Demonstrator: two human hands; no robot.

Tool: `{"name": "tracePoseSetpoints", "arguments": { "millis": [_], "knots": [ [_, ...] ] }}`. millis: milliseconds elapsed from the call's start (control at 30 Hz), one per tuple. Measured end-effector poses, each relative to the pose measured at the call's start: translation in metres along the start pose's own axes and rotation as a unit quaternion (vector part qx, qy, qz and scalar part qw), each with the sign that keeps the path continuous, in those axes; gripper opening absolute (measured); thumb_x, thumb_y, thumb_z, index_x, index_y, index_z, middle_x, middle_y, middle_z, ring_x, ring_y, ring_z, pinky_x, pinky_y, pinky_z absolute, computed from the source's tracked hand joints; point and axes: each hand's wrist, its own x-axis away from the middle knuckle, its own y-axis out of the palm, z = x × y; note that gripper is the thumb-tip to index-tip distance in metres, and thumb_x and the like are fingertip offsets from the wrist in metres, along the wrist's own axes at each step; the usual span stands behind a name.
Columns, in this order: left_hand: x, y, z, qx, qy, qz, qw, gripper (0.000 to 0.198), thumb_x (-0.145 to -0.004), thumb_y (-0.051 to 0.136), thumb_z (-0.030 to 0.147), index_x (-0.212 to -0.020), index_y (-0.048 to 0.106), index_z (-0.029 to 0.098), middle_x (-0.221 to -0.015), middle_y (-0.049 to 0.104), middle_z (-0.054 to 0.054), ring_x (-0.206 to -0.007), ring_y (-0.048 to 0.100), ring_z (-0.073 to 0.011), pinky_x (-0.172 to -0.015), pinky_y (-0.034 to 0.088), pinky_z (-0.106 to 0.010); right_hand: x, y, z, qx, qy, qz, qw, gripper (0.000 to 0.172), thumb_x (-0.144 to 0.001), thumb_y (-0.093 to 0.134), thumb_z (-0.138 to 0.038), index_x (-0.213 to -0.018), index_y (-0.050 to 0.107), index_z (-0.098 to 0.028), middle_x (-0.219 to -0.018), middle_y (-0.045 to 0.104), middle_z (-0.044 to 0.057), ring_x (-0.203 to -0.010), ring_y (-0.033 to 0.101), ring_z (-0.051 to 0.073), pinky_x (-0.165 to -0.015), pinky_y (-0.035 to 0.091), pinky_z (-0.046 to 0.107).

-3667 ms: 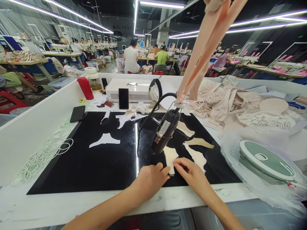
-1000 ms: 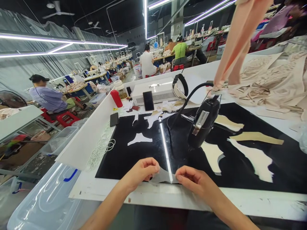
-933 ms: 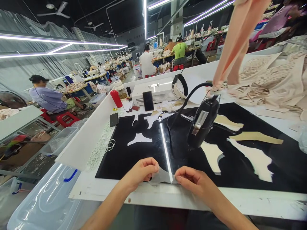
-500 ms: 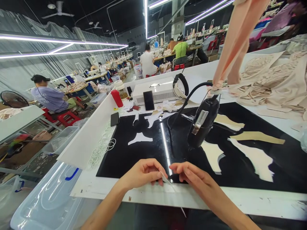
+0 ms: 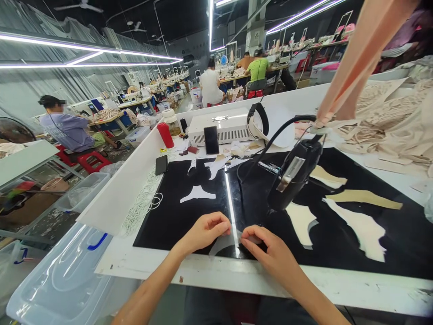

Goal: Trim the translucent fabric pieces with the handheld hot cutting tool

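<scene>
A thin, translucent curved piece (image 5: 221, 244) spans the gap between my hands, low over the near edge of the black mat (image 5: 169, 225). My left hand (image 5: 208, 232) is closed, thumb and fingers pinched at the piece's upper edge. At its right end, the fingertips of my right hand (image 5: 267, 243) pinch together. A white curved cut piece (image 5: 198, 193) lies flat beyond my left hand. To the right are a cream cut piece (image 5: 301, 221) and a larger cream piece (image 5: 361, 230). A black handheld tool (image 5: 292, 174) hangs over the mat, pink fabric tied at its top.
Pale elastic loops (image 5: 140, 210) heap along the mat's left edge, near a dark phone (image 5: 161, 165). Behind are a red cup (image 5: 165, 134), an upright phone (image 5: 211, 140) and a white vented box (image 5: 219, 126). Beige fabric (image 5: 395, 113) piles at the right. Other people sit farther off.
Both hands have risen slightly and moved a little apart. The piece, seen nearly edge-on before as a thin pale strip, now shows its broad face between them. My view has shifted slightly.
</scene>
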Motion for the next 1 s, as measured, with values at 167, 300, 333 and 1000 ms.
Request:
{"name": "tracePoseSetpoints", "arguments": {
  "millis": [167,300,333,1000],
  "knots": [
    [-0.001,0.002,-0.012,-0.286,0.135,0.013,0.949,0.018,-0.096,0.056,0.027,-0.102,0.072,0.023,-0.112,0.070,-0.007,-0.114,0.055,-0.0236,-0.108,0.035,-0.040,0.000,0.005,0.015,0.134,-0.081,0.041,0.987,0.016,-0.097,0.051,-0.029,-0.090,0.065,-0.025,-0.090,0.070,0.003,-0.083,0.063,0.023,-0.076,0.050,0.038],
    [0.002,0.002,-0.018,-0.380,0.179,0.014,0.907,0.025,-0.099,0.050,0.022,-0.114,0.070,0.024,-0.119,0.070,-0.006,-0.118,0.056,-0.0223,-0.109,0.037,-0.040,0.001,0.004,0.021,0.169,-0.085,0.043,0.981,0.019,-0.100,0.047,-0.028,-0.093,0.065,-0.023,-0.089,0.068,0.005,-0.081,0.062,0.024,-0.075,0.049,0.040],
    [0.003,0.002,-0.019,-0.389,0.181,0.016,0.903,0.025,-0.100,0.050,0.022,-0.115,0.070,0.024,-0.119,0.070,-0.005,-0.117,0.056,-0.0221,-0.109,0.038,-0.040,0.001,0.003,0.020,0.181,-0.086,0.046,0.979,0.020,-0.100,0.047,-0.027,-0.093,0.065,-0.023,-0.088,0.068,0.005,-0.080,0.062,0.024,-0.075,0.048,0.040],
    [-0.003,-0.021,-0.060,-0.554,0.313,0.095,0.766,0.036,-0.098,0.052,0.043,-0.132,0.062,0.035,-0.131,0.066,0.001,-0.118,0.065,-0.0234,-0.099,0.058,-0.042,0.051,-0.099,0.035,0.239,-0.005,0.219,0.946,0.021,-0.101,0.047,-0.030,-0.097,0.067,-0.024,-0.095,0.070,0.005,-0.090,0.065,0.021,-0.081,0.051,0.033]
  ]
}}
